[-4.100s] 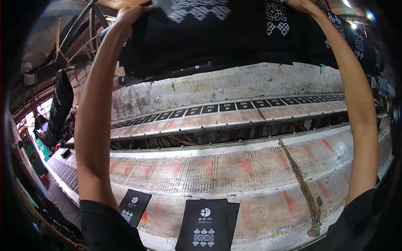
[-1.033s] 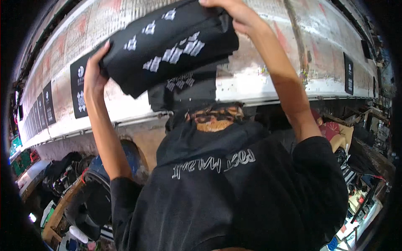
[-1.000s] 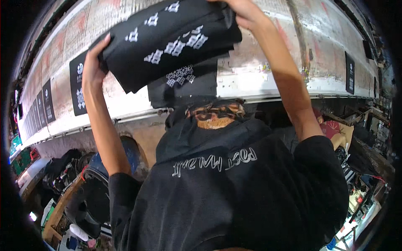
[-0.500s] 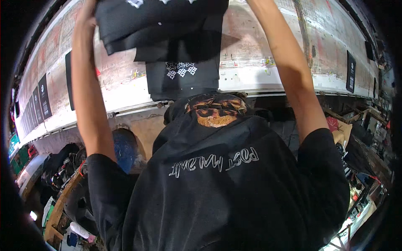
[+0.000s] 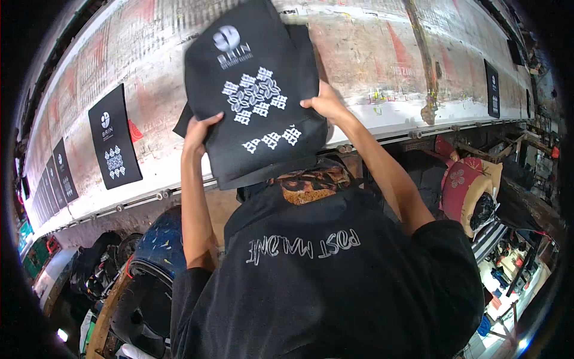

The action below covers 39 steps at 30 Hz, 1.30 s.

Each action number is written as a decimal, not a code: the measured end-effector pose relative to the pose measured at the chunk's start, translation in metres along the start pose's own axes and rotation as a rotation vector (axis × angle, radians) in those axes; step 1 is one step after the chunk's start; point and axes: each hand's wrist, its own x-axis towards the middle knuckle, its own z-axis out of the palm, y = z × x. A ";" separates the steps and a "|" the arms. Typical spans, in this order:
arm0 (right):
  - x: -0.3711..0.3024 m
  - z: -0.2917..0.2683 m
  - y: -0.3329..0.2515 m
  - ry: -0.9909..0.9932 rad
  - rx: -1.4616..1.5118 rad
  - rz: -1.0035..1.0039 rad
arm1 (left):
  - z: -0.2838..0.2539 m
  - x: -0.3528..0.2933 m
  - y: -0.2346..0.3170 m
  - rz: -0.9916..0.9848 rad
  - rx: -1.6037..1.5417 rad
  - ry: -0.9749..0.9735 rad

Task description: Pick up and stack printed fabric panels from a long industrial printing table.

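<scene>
A stack of black fabric sheets (image 5: pixel 209 90) is held at its two sides, tilted over the long table. White ornamental motifs and a round white emblem are printed on the top sheet. My left hand (image 5: pixel 200 133) grips its left edge, thumb on the front, fingers hidden behind. At the right edge, my right hand (image 5: pixel 327 106) pinches the stack the same way, thumb on the printed face. More black sheets show behind, with a dark corner sticking out beside my left hand; whether they are held too, I cannot tell.
The long, stained table (image 5: pixel 371 66) runs across the view, its near edge lined with a metal rail (image 5: pixel 161 194). A printed black sheet (image 5: pixel 115 134) lies to the left, with several more beyond it. Another black sheet (image 5: pixel 491 88) lies far right. A blue drum (image 5: pixel 161 239) stands below the table.
Both hands have come down toward me with the black sheets, and the top sheet's print now shows in full. The view has shifted, revealing more of the table's left side.
</scene>
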 end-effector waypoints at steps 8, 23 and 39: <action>0.014 -0.041 0.027 0.070 -0.061 -0.169 | 0.010 0.023 -0.006 0.110 -0.026 0.022; 0.013 -0.103 0.065 0.169 0.048 0.016 | -0.159 0.147 -0.074 0.174 0.875 0.676; 0.010 -0.080 0.068 0.013 0.569 0.089 | -0.164 0.167 -0.056 -0.053 0.918 0.591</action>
